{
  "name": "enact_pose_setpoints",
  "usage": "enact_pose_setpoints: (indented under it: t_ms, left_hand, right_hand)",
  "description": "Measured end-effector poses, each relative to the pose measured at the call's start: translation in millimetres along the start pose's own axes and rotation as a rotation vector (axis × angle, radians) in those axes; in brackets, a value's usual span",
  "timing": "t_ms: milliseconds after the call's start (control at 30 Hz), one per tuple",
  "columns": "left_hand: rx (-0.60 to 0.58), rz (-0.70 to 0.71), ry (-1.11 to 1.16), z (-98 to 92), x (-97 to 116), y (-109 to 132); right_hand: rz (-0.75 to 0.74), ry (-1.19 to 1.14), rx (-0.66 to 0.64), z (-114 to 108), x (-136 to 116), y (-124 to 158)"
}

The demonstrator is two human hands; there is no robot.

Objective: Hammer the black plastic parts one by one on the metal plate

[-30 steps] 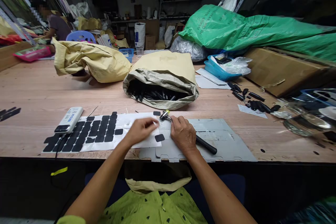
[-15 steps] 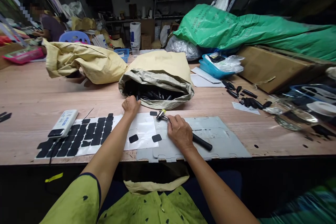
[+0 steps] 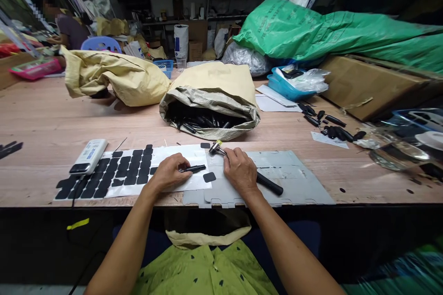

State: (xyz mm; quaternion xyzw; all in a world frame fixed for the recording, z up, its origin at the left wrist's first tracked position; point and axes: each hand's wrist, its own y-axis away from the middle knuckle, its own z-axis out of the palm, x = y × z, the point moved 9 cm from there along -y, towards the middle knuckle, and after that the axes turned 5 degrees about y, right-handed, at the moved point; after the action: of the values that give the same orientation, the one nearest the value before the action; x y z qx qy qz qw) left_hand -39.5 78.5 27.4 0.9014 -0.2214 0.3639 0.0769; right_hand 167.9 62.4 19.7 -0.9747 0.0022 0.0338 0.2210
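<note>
Bare counter [image 3: 44, 120] lies open on the left behind the sheet of black pads [image 3: 117, 173]; open sack [image 3: 211, 115] blocks straight ahead, loose black parts [image 3: 332, 131] clutter the right.

At your eleven o'clock, a crumpled yellow sack [image 3: 114, 76] lies on the desk [image 3: 41, 115]. Behind it stands a blue chair [image 3: 101, 44], and farther off at ten o'clock a person in a purple shirt [image 3: 71, 30] sits beside a pink tray [image 3: 34, 68]. A white device [image 3: 88, 156] rests at your nine o'clock. At one o'clock a green plastic bag [image 3: 311, 32] drapes over a cardboard box [image 3: 367, 87], with a blue tray [image 3: 282, 88] just before it. Loose black parts [image 3: 334, 131] lie scattered at two o'clock, near paper sheets [image 3: 277, 101].
</note>
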Motion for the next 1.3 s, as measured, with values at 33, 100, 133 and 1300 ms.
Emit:
enact_pose_setpoints:
  t_ms: [33,100,133,1300]
  left_hand:
    - [0.034,0.012,-0.002,2.6,0,2]
    - [0.1,0.022,-0.008,5.7,-1,4]
    - [0.12,0.023,-0.008,6.6,-2,5]
    - [0.161,0.077,0.026,7.5,-9,4]
  right_hand:
    - [0.0,-0.002,0.002,0,0,0]
    - [-0.002,-0.011,0.0,1,0,0]
    - [-0.002,-0.015,-0.003,2,1,0]
    - [-0.043,-0.632,-0.066,-37,-53,41]
